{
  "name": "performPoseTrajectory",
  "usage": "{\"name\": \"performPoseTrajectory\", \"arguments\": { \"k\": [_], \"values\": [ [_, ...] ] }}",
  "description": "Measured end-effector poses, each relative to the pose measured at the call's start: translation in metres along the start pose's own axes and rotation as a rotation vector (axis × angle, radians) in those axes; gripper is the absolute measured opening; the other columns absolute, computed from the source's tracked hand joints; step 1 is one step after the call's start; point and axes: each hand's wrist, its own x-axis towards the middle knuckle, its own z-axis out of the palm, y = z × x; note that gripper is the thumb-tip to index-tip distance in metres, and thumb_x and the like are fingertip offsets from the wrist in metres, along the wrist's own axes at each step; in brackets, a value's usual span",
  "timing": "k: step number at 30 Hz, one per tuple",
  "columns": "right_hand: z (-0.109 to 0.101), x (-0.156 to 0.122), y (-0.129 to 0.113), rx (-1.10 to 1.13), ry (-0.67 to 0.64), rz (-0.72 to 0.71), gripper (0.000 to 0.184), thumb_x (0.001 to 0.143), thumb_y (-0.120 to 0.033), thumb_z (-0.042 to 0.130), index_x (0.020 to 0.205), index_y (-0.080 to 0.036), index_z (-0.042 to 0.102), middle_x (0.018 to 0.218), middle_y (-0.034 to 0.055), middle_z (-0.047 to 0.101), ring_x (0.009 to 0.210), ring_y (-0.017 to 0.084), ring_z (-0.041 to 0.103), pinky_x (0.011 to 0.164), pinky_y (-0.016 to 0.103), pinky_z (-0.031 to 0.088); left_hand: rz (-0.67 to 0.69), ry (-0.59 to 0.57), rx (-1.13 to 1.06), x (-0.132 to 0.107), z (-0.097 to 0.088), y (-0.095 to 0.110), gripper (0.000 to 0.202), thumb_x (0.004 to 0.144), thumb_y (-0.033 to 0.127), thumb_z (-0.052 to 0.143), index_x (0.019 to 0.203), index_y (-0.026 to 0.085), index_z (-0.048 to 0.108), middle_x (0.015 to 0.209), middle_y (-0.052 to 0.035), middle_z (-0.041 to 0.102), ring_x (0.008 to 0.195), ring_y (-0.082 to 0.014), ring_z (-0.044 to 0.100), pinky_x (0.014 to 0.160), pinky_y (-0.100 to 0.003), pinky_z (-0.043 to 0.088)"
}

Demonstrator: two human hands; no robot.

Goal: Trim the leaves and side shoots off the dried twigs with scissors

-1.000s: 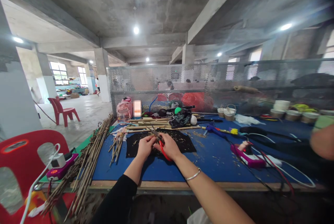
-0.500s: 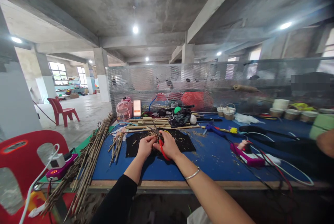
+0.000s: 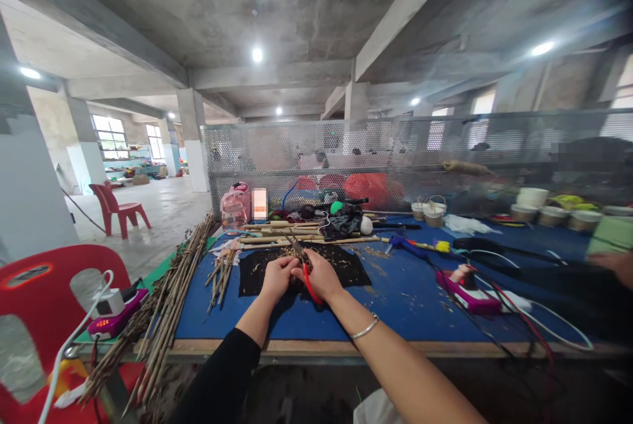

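Observation:
My right hand [image 3: 319, 273] is closed round the red handles of a pair of scissors [image 3: 307, 280], whose dark blades point away from me. Close beside it, my left hand [image 3: 277, 277] is pinched shut, its fingertips near the right hand's fingers; whatever they hold is too small to make out. Both hands are over a black cloth [image 3: 353, 267] strewn with small pale brown clippings. Short cut twigs [image 3: 222, 277] lie to the left of the cloth.
Long dry branches [image 3: 165, 308] hang over the table's left edge by a red chair [image 3: 64, 279]. Sticks and a phone [image 3: 260, 204] lie at the back, before a perforated metal screen [image 3: 277, 147]. On the right are a purple power strip [image 3: 467, 293], cables and a co-worker's arm [image 3: 613, 266].
The scissors and both hands have barely shifted. At the far right, the co-worker's arm has moved and is blurred.

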Motion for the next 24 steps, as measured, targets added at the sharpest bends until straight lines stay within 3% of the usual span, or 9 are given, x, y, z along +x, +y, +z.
{"name": "performPoseTrajectory", "arguments": {
  "k": [10,17,24],
  "values": [
    [-0.002,0.000,-0.002,-0.123,-0.076,0.071,0.041,0.081,-0.050,0.048,0.108,-0.019,0.054,0.087,0.0086,0.067,0.084,0.022,0.063,0.071,0.027,0.042,-0.047,0.065,-0.098,0.002,0.000,0.001,0.039,0.057,0.043,0.070,0.079,0.011,0.070,0.062,-0.0033,0.062,0.046,-0.0082,0.046,0.047,-0.021,0.038],
    [0.002,-0.001,0.001,-0.125,-0.064,-0.002,0.047,0.074,-0.046,0.058,0.113,-0.020,0.050,0.107,0.0090,0.059,0.097,0.021,0.057,0.078,0.029,0.042,0.009,-0.006,-0.107,0.006,-0.004,-0.007,0.037,0.063,0.046,0.065,0.075,0.011,0.068,0.063,-0.0035,0.062,0.050,-0.0090,0.048,0.048,-0.020,0.035],
    [0.007,0.000,0.007,-0.092,0.013,-0.103,0.053,0.072,-0.043,0.060,0.115,-0.014,0.048,0.105,0.0127,0.057,0.099,0.023,0.052,0.087,0.037,0.040,-0.061,-0.081,-0.239,0.004,0.000,-0.005,0.040,0.058,0.043,0.071,0.082,0.011,0.067,0.064,-0.0034,0.062,0.053,-0.0102,0.051,0.051,-0.021,0.037]
  ]
}}
